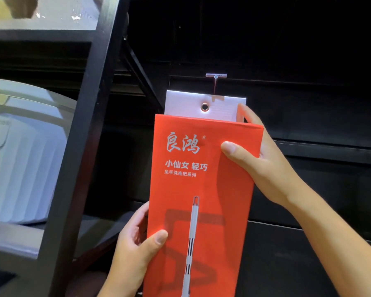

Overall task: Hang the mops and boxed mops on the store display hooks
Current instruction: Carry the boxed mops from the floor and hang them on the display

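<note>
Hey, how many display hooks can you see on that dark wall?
1: a metal hook just above the boxed mop's white tab. More may be hidden in the dark.

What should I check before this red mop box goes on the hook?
1. Left hand grips the tall red cardboard mop box low down: ok.
2. Right hand grips its upper right edge: ok.
3. Round metal eyelet in the white plastic hanger tab uncovered: ok.
4. Eyelet threaded on the silver metal display hook: not ok.
5. Where the hook's tip is, behind the tab: cannot tell.
</note>
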### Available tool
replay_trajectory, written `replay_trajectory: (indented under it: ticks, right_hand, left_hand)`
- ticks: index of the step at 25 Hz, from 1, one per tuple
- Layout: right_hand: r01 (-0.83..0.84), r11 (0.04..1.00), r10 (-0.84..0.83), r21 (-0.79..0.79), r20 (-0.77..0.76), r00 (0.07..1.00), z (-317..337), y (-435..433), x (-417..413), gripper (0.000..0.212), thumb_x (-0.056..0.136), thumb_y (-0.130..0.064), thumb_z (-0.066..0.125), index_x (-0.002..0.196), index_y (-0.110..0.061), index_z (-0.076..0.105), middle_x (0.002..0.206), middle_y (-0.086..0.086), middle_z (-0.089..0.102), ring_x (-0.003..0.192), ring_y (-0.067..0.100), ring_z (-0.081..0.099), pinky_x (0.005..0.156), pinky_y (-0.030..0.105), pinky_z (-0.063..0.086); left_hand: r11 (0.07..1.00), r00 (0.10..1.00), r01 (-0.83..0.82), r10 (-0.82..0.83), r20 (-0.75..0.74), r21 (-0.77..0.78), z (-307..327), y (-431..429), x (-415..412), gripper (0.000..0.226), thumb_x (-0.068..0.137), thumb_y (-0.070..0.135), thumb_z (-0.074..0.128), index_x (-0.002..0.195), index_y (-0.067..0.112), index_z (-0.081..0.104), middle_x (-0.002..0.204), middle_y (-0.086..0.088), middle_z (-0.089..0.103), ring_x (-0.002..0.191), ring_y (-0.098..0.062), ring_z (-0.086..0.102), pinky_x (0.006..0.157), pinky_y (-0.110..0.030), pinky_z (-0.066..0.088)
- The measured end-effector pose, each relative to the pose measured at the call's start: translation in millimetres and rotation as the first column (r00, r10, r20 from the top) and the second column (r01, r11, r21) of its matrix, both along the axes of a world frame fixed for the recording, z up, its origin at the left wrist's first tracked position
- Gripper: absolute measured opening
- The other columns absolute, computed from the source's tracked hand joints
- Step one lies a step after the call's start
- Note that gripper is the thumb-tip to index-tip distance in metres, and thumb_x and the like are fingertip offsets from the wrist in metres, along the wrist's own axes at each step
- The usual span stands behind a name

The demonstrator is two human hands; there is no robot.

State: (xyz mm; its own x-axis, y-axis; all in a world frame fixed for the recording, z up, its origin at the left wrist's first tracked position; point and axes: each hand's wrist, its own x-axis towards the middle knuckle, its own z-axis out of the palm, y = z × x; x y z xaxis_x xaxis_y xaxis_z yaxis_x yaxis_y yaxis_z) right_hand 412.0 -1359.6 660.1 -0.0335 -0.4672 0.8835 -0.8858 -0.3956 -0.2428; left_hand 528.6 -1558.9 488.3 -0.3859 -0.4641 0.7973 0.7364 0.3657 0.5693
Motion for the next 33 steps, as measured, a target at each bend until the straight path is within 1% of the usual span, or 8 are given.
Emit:
replay_trajectory:
  ticks: [2,5,9,13,18,26,31,33]
  right_hand:
    - [0.004,1.000,-0.004,-0.004,0.000,1.000,5.9,-3.1,-0.3,0.096,0.079,-0.063,0.072,0.160,-0.042,0.023,0.144,-0.019,0.059,0.130,0.009,0.062,0.109,0.049,0.050]
    - [0.006,1.000,-0.006,-0.011,0.002,1.000,12.1,-5.1,-1.8,0.095,0.081,-0.059,0.072,0.160,-0.039,0.024,0.143,-0.017,0.061,0.130,0.010,0.062,0.109,0.049,0.050]
    - [0.032,0.999,-0.032,-0.006,0.018,0.999,20.2,-5.9,-4.7,0.096,0.083,-0.060,0.073,0.161,-0.032,0.025,0.147,-0.008,0.059,0.132,0.016,0.062,0.109,0.052,0.049]
    - [0.035,0.999,-0.035,0.003,-0.002,0.999,23.5,-4.7,-2.7,0.087,0.086,-0.055,0.072,0.158,-0.028,0.031,0.143,-0.003,0.062,0.127,0.020,0.065,0.106,0.055,0.051]
    - [0.010,1.000,-0.010,-0.001,-0.016,1.000,27.4,0.7,5.0,0.062,0.093,-0.042,0.067,0.149,-0.024,0.044,0.134,0.000,0.068,0.120,0.022,0.069,0.104,0.056,0.053]
    - [-0.036,0.999,0.037,-0.022,0.005,0.999,25.7,2.6,3.4,0.056,0.094,-0.036,0.063,0.145,-0.019,0.048,0.132,0.007,0.069,0.118,0.027,0.070,0.102,0.054,0.055]
    - [-0.045,0.999,0.044,0.002,0.065,0.997,15.7,-3.4,-7.6,0.052,0.094,-0.036,0.063,0.141,-0.018,0.050,0.126,0.005,0.072,0.112,0.025,0.073,0.094,0.042,0.060]
    - [-0.037,0.999,0.036,0.017,0.080,0.996,11.8,-8.3,-15.1,0.052,0.094,-0.039,0.065,0.140,-0.020,0.051,0.126,0.005,0.072,0.112,0.025,0.073,0.094,0.044,0.059]
  left_hand:
    - [1.000,1.000,-0.003,0.003,0.000,0.002,4.8,-2.6,1.1,0.099,0.046,0.076,0.090,0.129,0.025,0.071,0.119,-0.006,0.079,0.110,-0.022,0.076,0.085,-0.029,0.060]
    - [1.000,0.999,0.020,-0.020,0.038,0.014,10.6,-4.3,1.6,0.095,0.050,0.075,0.089,0.130,0.029,0.070,0.122,-0.007,0.078,0.113,-0.028,0.075,0.093,-0.047,0.058]
    - [0.999,0.999,0.020,-0.022,0.049,0.038,17.3,-5.6,0.0,0.094,0.055,0.072,0.089,0.133,0.023,0.068,0.123,-0.009,0.076,0.115,-0.030,0.073,0.095,-0.052,0.058]
    - [0.997,0.996,0.052,-0.055,0.071,0.052,18.6,-7.1,-3.1,0.091,0.058,0.068,0.090,0.133,0.024,0.067,0.126,-0.012,0.075,0.117,-0.036,0.072,0.101,-0.064,0.054]
    - [0.995,0.994,0.087,-0.090,0.068,0.052,22.8,-4.3,-3.9,0.087,0.058,0.069,0.090,0.130,0.025,0.069,0.124,-0.011,0.076,0.115,-0.036,0.073,0.102,-0.064,0.053]
    - [0.994,0.989,0.107,-0.109,0.096,0.025,21.8,-3.2,-0.9,0.088,0.059,0.071,0.088,0.132,0.026,0.068,0.123,-0.010,0.076,0.114,-0.033,0.073,0.101,-0.057,0.055]
    - [0.993,0.985,0.108,-0.113,0.130,0.041,13.1,-10.5,-4.9,0.093,0.054,0.073,0.088,0.132,0.027,0.068,0.123,-0.008,0.077,0.113,-0.032,0.074,0.100,-0.057,0.056]
    - [0.992,0.984,0.111,-0.118,0.136,0.057,9.2,-13.1,-7.9,0.093,0.055,0.072,0.089,0.132,0.026,0.068,0.122,-0.009,0.077,0.113,-0.033,0.074,0.100,-0.058,0.056]
